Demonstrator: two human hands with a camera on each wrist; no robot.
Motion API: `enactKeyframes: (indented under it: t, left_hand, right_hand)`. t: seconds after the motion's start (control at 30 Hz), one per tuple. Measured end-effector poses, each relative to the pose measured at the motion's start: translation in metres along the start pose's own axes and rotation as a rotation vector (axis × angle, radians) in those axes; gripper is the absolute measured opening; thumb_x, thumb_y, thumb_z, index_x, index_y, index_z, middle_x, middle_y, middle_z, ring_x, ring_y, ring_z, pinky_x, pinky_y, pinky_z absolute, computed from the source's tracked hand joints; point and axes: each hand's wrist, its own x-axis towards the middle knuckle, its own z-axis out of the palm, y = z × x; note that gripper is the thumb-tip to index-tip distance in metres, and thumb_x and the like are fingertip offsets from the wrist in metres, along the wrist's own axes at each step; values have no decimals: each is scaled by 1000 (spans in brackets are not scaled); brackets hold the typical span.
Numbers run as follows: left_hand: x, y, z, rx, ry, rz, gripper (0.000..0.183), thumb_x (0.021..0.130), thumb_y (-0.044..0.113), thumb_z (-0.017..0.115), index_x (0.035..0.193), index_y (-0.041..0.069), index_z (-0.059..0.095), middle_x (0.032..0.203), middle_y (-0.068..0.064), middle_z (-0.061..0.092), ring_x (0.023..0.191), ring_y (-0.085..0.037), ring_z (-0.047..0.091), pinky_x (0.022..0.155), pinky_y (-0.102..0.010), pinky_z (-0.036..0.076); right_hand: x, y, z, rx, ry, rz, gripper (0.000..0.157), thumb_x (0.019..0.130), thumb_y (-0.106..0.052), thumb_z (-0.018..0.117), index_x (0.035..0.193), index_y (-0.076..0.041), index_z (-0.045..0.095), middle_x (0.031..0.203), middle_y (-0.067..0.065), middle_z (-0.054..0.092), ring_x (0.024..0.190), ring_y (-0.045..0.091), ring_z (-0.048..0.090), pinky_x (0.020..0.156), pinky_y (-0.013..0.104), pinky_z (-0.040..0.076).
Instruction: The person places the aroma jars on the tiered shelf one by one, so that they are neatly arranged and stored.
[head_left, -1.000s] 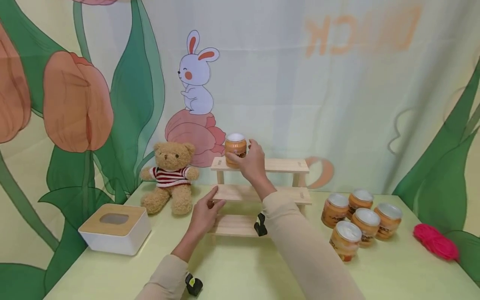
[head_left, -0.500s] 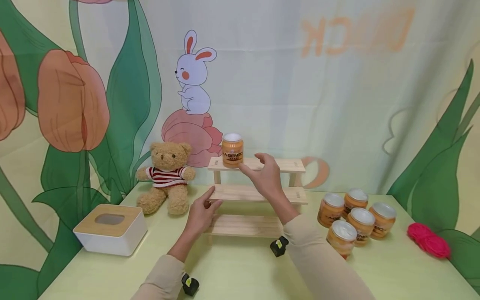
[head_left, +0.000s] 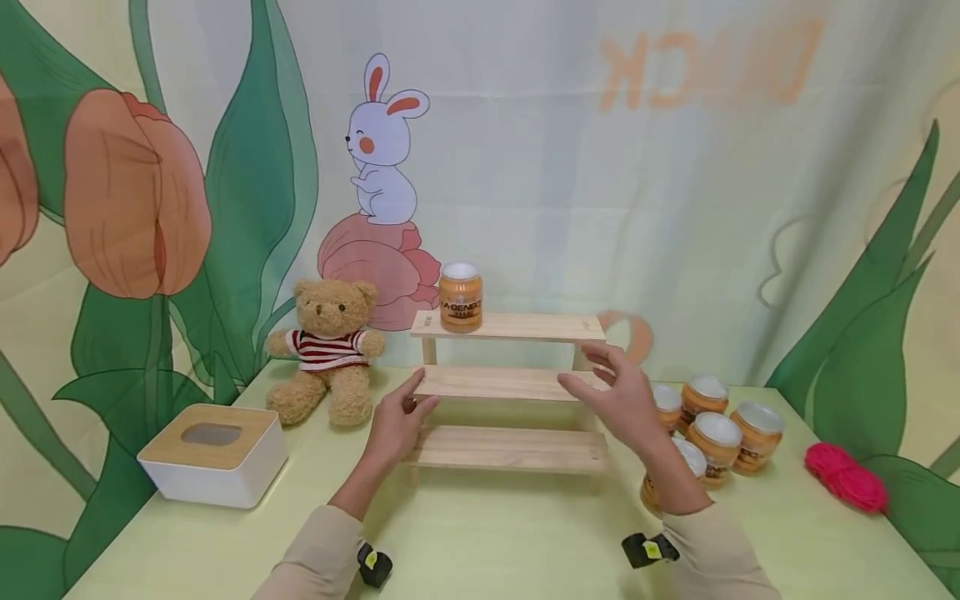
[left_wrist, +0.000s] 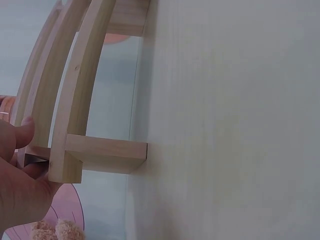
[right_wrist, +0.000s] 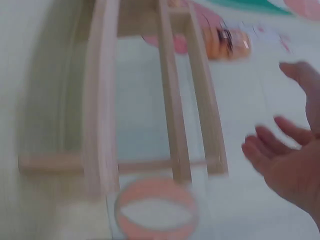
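Observation:
A three-tier wooden display shelf (head_left: 510,383) stands in the middle of the table. On the left end of its top tier sits an orange jar (head_left: 461,302) with a white lid and dark lettering, upright and untouched. My left hand (head_left: 396,423) grips the left end of the middle tier; the left wrist view shows the thumb (left_wrist: 25,131) against the wood. Nothing is in my right hand (head_left: 621,402), which hovers by the shelf's right end with fingers spread. In the right wrist view those fingers (right_wrist: 265,145) are apart from the wood.
Several more orange jars (head_left: 759,442) are grouped on the right of the table, partly behind my right forearm. Pink yarn (head_left: 846,477) lies beyond them. To the left are a teddy bear (head_left: 330,350) and a white tissue box (head_left: 217,479) with a wooden top. A printed curtain hangs behind.
My right hand has let go of the jar on the top tier and moved right and down, off the shelf. The left hand keeps its grip on the shelf.

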Motion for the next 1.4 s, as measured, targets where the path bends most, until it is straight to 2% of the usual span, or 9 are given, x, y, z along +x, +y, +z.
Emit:
enactKeyframes:
  t: [0.1, 0.33, 0.47, 0.6, 0.77, 1.0, 1.1, 1.27, 1.4]
  left_hand:
    - [1, 1, 0, -1, -4, 6, 58, 99, 21, 67, 152, 11, 44, 91, -13, 70, 60, -12, 47, 51, -23, 40]
    - [-1, 0, -1, -5, 1, -1, 58, 98, 20, 67, 151, 11, 45, 87, -10, 69, 57, -11, 45, 49, -23, 39]
    - [-2, 0, 0, -12, -9, -4, 58, 99, 21, 66, 152, 12, 44, 88, -11, 69, 57, -13, 46, 49, -23, 39]
    - [-2, -1, 0, -4, -9, -14, 59, 99, 22, 66, 152, 12, 44, 102, -16, 71, 66, -18, 53, 50, -23, 40]
    - [-1, 1, -2, -1, 0, -6, 59, 99, 22, 66, 152, 12, 44, 115, -19, 69, 75, -21, 58, 51, -23, 41]
    - [-1, 0, 3, 3, -5, -1, 59, 98, 20, 67, 151, 10, 45, 118, -21, 68, 77, -18, 58, 52, -23, 40]
    - [-1, -1, 3, 12, 1, -3, 59, 98, 21, 67, 151, 10, 45, 125, -21, 65, 82, -17, 59, 55, -23, 42]
    - [0, 0, 2, 24, 16, -13, 58, 98, 21, 67, 151, 12, 46, 120, -20, 68, 83, -18, 59, 56, -23, 42]
    - [1, 0, 2, 31, 7, -9, 58, 98, 21, 67, 152, 12, 45, 121, -21, 67, 84, -18, 59, 56, -23, 42]
  right_hand:
    - [-5, 12, -31, -13, -18, 14, 59, 94, -29, 73, 141, -2, 50, 144, 15, 50, 135, 34, 43, 109, 45, 38]
    - [-21, 36, -82, -96, -35, 73, 58, 96, -35, 69, 143, -6, 51, 142, 13, 52, 129, 36, 51, 89, 18, 48]
    - [-34, 50, -108, -140, -94, 92, 55, 96, -32, 70, 141, -6, 53, 138, 17, 56, 122, 32, 58, 86, 16, 47]
    - [-42, 62, -126, -76, -200, 85, 50, 94, -19, 73, 137, 1, 56, 134, 21, 59, 116, 21, 62, 87, 21, 50]
    - [-47, 68, -133, 5, -367, 76, 50, 91, -8, 74, 135, 7, 55, 133, 29, 57, 119, 24, 60, 94, 25, 49]
    - [-54, 79, -133, -20, -545, 120, 61, 87, -9, 77, 140, 6, 51, 138, 27, 53, 122, 19, 56, 93, 26, 48]
    - [-55, 85, -132, -65, -562, 78, 59, 85, -11, 79, 137, 6, 54, 136, 25, 54, 116, 16, 57, 91, 26, 48]
    - [-54, 93, -127, -123, -558, 76, 55, 84, -17, 80, 131, 1, 56, 127, 15, 59, 110, 13, 57, 88, 27, 48]
    - [-54, 98, -124, -50, -580, 140, 51, 84, -12, 77, 127, 3, 54, 119, 16, 60, 105, 20, 59, 87, 29, 49]
